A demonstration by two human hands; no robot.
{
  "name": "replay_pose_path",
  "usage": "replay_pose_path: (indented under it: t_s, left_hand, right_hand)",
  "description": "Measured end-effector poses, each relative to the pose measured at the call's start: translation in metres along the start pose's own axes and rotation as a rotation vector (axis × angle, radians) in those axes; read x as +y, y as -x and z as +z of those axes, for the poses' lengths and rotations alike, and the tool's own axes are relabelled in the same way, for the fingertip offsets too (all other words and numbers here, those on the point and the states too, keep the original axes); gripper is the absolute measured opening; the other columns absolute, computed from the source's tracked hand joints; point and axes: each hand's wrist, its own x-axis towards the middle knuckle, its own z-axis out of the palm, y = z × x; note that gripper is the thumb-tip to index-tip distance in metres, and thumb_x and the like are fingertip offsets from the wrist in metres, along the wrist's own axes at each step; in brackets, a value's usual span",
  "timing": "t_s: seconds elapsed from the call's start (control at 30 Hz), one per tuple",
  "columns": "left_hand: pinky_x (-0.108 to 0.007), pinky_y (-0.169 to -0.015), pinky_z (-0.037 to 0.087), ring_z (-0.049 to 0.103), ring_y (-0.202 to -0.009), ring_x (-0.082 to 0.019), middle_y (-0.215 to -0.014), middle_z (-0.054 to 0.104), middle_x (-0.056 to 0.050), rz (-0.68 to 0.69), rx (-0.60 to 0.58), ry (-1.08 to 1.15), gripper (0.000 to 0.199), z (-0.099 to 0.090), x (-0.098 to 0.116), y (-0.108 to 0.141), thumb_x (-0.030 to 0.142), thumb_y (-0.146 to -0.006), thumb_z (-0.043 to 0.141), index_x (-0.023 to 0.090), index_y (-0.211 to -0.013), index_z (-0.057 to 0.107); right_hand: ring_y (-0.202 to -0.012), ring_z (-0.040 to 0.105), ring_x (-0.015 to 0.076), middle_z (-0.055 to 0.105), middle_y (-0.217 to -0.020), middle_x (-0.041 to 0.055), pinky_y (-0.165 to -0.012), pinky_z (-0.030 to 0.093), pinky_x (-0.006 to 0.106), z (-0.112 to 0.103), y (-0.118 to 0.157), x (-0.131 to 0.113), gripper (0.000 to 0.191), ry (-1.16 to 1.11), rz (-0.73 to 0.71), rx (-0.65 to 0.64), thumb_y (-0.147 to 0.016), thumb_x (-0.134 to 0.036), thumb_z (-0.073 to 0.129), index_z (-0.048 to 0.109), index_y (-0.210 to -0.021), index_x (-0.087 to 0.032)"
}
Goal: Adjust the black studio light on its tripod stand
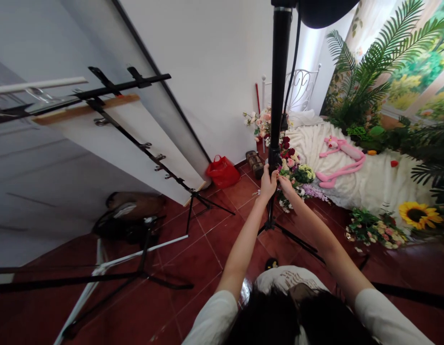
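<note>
A black light stand [280, 72] rises upright in front of me, with a dark rounded lamp housing [325, 12] at the top of the view and a cable hanging beside the pole. My left hand [268, 183] is wrapped around the pole just below its collar. Close against it on the right, my right hand [285, 186] has its fingers closed at the side of the same collar; the small part between the fingertips is hidden. Below my hands, the stand's legs [270, 224] spread on the red tiled floor.
Left, a white board [128, 143] hangs clipped to a black frame, with tripod legs below. A red bag [223, 171] sits by the wall. To the right are flowers [304, 173], a white fur cover [380, 184], a pink plush toy [347, 153], a sunflower [419, 214] and palm leaves [372, 67].
</note>
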Motion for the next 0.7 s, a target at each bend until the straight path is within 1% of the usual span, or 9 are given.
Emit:
replay_pose_path:
  t_s: [0.1,0.23,0.33,0.4,0.47,0.53,0.63,0.7]
  left_hand:
    - [-0.035,-0.081,0.053,0.065,-0.082,-0.019,-0.085,0.062,-0.007,-0.001,0.006,0.001,0.045,0.000,0.002,0.001,0.061,-0.094,0.039,0.021,-0.112,0.051]
    - [-0.035,-0.082,0.053,0.065,-0.083,-0.019,-0.085,0.062,-0.006,-0.005,-0.012,-0.006,0.045,-0.001,0.002,0.000,0.060,-0.094,0.039,0.021,-0.113,0.051]
    - [-0.036,-0.083,0.053,0.065,-0.085,-0.020,-0.083,0.062,-0.006,-0.009,-0.016,-0.008,0.045,-0.001,0.002,0.000,0.060,-0.094,0.040,0.020,-0.113,0.051]
    - [-0.036,-0.083,0.053,0.065,-0.084,-0.020,-0.084,0.062,-0.006,-0.008,-0.017,-0.004,0.045,-0.002,0.002,0.000,0.060,-0.094,0.040,0.020,-0.113,0.051]
    - [-0.035,-0.081,0.053,0.065,-0.082,-0.019,-0.085,0.062,-0.006,-0.007,-0.014,-0.002,0.045,-0.002,0.003,0.000,0.060,-0.094,0.040,0.021,-0.112,0.051]
    - [-0.034,-0.078,0.053,0.065,-0.079,-0.018,-0.086,0.062,-0.006,-0.008,-0.012,-0.002,0.044,-0.002,0.004,0.000,0.061,-0.094,0.039,0.021,-0.111,0.051]
    - [-0.034,-0.076,0.053,0.065,-0.078,-0.018,-0.086,0.063,-0.006,-0.007,-0.016,0.000,0.045,-0.001,0.004,0.000,0.062,-0.094,0.039,0.021,-0.110,0.050]
    - [-0.034,-0.077,0.053,0.065,-0.079,-0.019,-0.086,0.063,-0.007,-0.001,-0.012,-0.001,0.046,-0.001,0.004,0.000,0.063,-0.093,0.039,0.021,-0.110,0.050]
  right_hand:
    - [-0.068,0.060,0.0116,0.067,-0.075,-0.0018,-0.061,0.047,0.022,-0.001,0.009,0.005,0.025,-0.120,0.023,0.034,-0.070,-0.044,0.066,0.062,-0.081,-0.022]
    - [-0.072,0.064,0.0136,0.067,-0.075,-0.0015,-0.068,0.052,0.025,-0.002,0.020,0.012,0.033,-0.204,0.016,0.028,-0.073,-0.054,0.067,0.059,-0.082,-0.023]
    - [-0.075,0.066,0.0134,0.068,-0.077,-0.0026,-0.071,0.053,0.025,0.000,0.026,0.014,0.034,-0.306,-0.013,0.054,-0.070,-0.051,0.071,0.057,-0.085,-0.023]
    - [-0.075,0.065,0.0124,0.067,-0.080,-0.0035,-0.069,0.052,0.023,0.003,0.028,0.011,0.035,-0.326,-0.026,0.102,-0.067,-0.047,0.074,0.055,-0.086,-0.024]
    - [-0.070,0.063,0.0113,0.066,-0.078,-0.0045,-0.064,0.049,0.022,0.006,0.029,0.007,0.037,-0.310,-0.032,0.159,-0.064,-0.043,0.077,0.053,-0.086,-0.025]
    - [-0.063,0.059,0.0101,0.062,-0.072,-0.0062,-0.059,0.047,0.021,0.007,0.030,0.001,0.038,-0.266,-0.055,0.193,-0.063,-0.039,0.078,0.051,-0.086,-0.025]
    - [-0.052,0.051,0.0089,0.052,-0.058,-0.0098,-0.052,0.042,0.020,0.006,0.028,-0.008,0.035,-0.149,-0.123,0.180,-0.064,-0.036,0.076,0.050,-0.086,-0.025]
    - [-0.049,0.048,0.0094,0.047,-0.052,-0.0106,-0.050,0.040,0.021,0.004,0.025,-0.014,0.029,-0.065,-0.139,0.153,-0.066,-0.033,0.073,0.051,-0.084,-0.025]
